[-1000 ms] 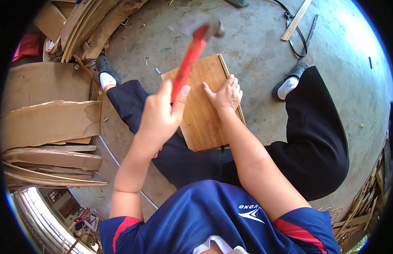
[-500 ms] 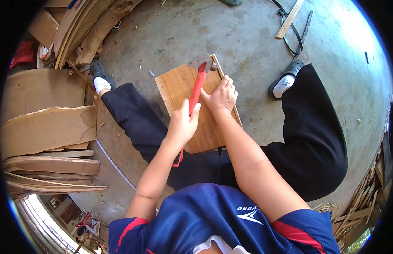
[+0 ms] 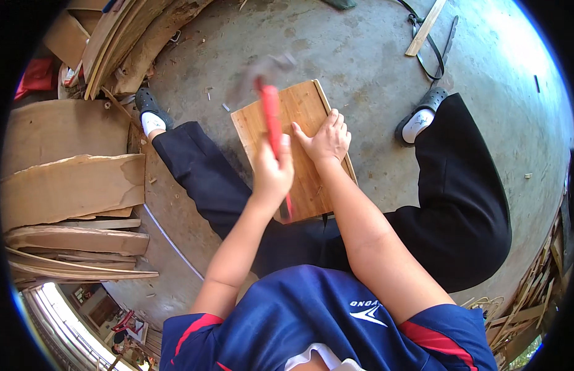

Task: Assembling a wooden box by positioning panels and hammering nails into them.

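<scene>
A claw hammer [image 3: 271,114] with a red handle is in my left hand [image 3: 273,172], fingers wrapped round the grip. Its metal head, smeared by motion, is raised above the far left part of a rectangular wooden panel [image 3: 299,111]. The panel lies between my legs, tilted slightly in view. Along its right edge runs a thin wooden strip [image 3: 322,96]. My right hand [image 3: 328,139] grips that right side, fingers curled over the edge and thumb spread across the top face. No nail can be made out.
Stacked boards and offcuts [image 3: 70,191] stand along the left. At the far right lie a wooden stick [image 3: 426,28] and a black strap [image 3: 436,65] on the concrete floor [image 3: 361,55]. A pile of scrap wood [image 3: 528,303] is at the lower right.
The hammer has risen and swung left, away from the strip on the panel's right edge. My right hand keeps its place on the panel.
</scene>
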